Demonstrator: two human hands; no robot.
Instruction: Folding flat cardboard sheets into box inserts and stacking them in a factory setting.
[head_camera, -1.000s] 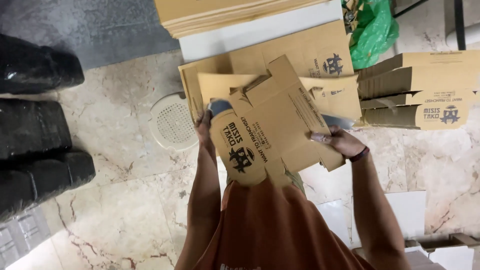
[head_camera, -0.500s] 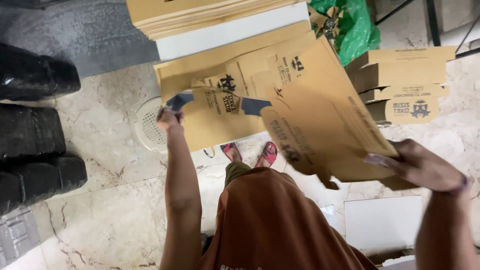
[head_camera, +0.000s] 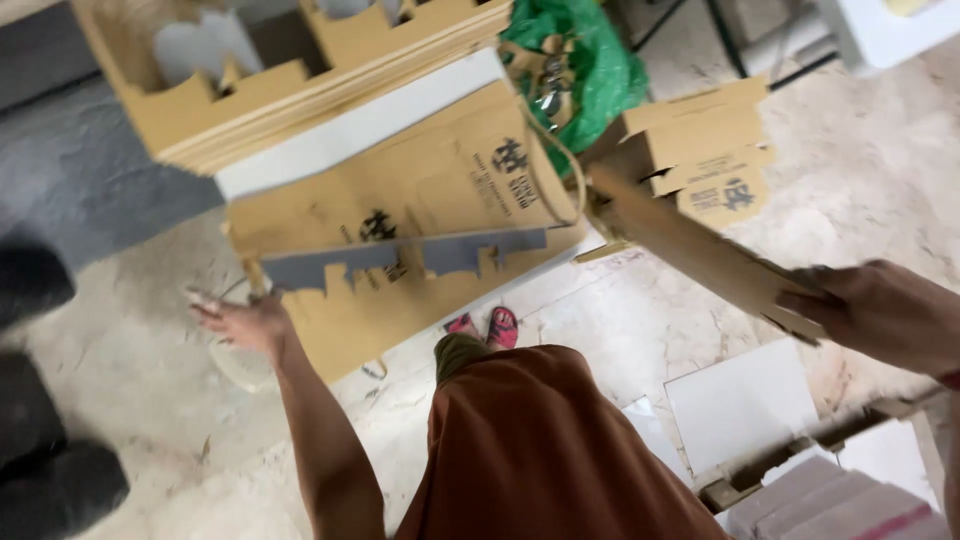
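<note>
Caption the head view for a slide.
Right hand holds a flat cardboard piece; left hand reaches toward stacked cardboard sheets.

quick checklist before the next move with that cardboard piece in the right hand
1. Right hand grips the folded cardboard piece at its near end: ok.
2. Left hand free, open beside the flat cardboard sheets on the floor: ok.
3. Held piece clear of the folded boxes behind it: cannot tell, they overlap in view.
4. Stack of flat blanks sits level: not ok, it looks tilted.
5. Feet clear of sheets: cannot tell.
</note>
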